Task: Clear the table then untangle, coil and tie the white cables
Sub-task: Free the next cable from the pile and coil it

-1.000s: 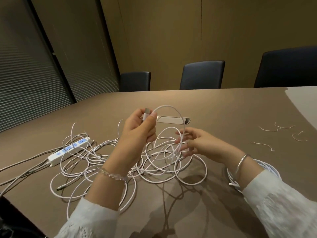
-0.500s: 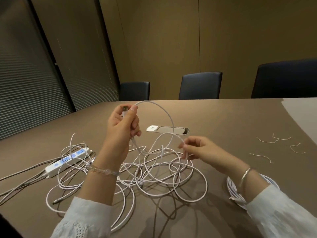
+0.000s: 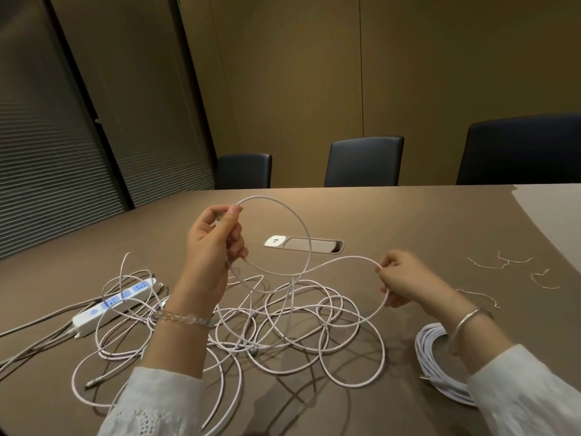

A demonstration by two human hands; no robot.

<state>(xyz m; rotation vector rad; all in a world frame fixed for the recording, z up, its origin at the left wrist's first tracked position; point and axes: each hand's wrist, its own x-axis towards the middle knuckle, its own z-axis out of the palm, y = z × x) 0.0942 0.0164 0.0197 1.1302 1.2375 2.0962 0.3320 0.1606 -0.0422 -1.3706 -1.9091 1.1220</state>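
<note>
both hands [image 3: 217, 243] pinching cable [image 3: 306, 243] (raised loop)

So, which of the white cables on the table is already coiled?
The coiled cable bundle beside the right wrist: its turns lie together in one neat ring, while the tangled cables spread in loose crossing loops.

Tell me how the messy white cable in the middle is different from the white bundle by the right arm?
The messy cable sprawls in loose, crossing loops over the table; the bundle is wound into one neat coil. Part of the messy cable is lifted, gripped by the left hand and pinched by the right hand; the bundle lies flat, held by neither hand. The messy cable covers far more table. Both are white.
</note>
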